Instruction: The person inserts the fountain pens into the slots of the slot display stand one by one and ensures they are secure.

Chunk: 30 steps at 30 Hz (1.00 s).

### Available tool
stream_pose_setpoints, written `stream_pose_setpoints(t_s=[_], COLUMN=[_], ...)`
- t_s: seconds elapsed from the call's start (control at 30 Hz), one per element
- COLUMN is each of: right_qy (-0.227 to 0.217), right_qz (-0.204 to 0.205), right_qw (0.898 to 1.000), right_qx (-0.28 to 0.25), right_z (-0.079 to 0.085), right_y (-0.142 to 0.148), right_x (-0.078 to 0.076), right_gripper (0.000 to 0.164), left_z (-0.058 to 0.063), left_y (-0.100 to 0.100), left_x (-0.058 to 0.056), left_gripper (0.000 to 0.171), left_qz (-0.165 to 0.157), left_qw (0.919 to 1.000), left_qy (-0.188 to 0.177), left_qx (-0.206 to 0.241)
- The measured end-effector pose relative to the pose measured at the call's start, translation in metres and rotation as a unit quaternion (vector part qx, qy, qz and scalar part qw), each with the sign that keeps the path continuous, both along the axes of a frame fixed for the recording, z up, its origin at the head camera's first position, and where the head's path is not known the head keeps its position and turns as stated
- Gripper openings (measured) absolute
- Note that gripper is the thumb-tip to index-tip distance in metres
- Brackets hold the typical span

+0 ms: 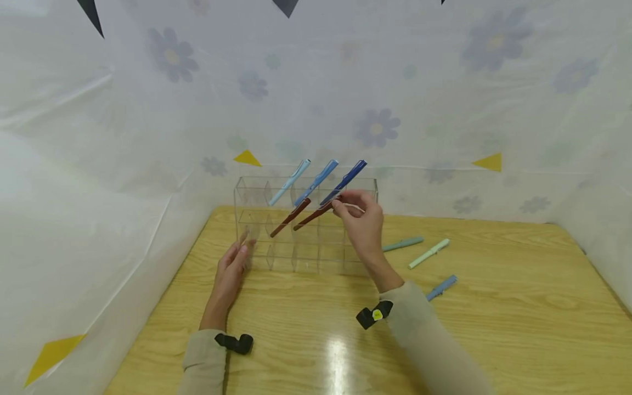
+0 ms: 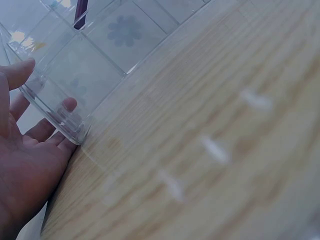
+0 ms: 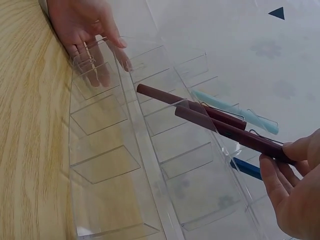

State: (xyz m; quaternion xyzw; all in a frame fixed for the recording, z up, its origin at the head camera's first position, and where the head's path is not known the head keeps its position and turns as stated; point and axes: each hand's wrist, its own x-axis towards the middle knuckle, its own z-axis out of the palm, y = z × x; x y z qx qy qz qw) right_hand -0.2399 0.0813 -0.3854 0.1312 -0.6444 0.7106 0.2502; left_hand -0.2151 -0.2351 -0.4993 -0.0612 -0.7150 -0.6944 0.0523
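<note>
Right hand (image 1: 364, 224) pinched a dark red pen (image 1: 313, 216) by its upper end, the pen sloped down-left from this grip toward the clear rack (image 1: 331, 250), left hand (image 1: 231, 271) held the rack's side, three blue pens (image 1: 316, 183) leaned behind.

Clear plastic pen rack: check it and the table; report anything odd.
Nothing looks spilled or damaged. Only the slim dull-green pen, pale-green pen and grey-blue pen look stray, lying loose on the wooden table, right of the clear plastic rack.
</note>
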Motion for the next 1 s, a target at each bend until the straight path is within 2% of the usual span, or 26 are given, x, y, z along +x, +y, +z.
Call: stream_pose_setpoints(t_s=[0.27,0.4,0.57,0.7,1.0], right_qy=[-0.026,-0.025,-0.008,-0.009,-0.046], right_qz=[-0.009,-0.049,-0.095,-0.092,-0.064], right_qw=[0.999,0.994,0.981,0.979,0.976], right_qx=[0.044,0.099,0.168,0.184,0.204], right_z=[-0.004,-0.005,-0.004,-0.002,0.000], right_y=[-0.010,-0.010,-0.008,-0.004,0.002], right_x=[-0.003,-0.004,-0.007,-0.008,-0.003], right_gripper=[0.018,0.013,0.014,0.014,0.014], left_z=[-0.001,-0.002,-0.001,-0.001,0.000], left_y=[-0.001,-0.001,-0.001,-0.002,-0.001], left_x=[0.001,-0.001,-0.003,-0.005,-0.002], left_gripper=[0.051,0.052,0.051,0.051,0.054], left_qz=[0.001,-0.002,-0.002,-0.005,-0.005], left_qw=[1.0000,1.0000,1.0000,0.9999,0.9999], left_qy=[-0.001,-0.002,-0.002,0.000,-0.006], left_qx=[0.000,0.003,0.008,0.014,0.010])
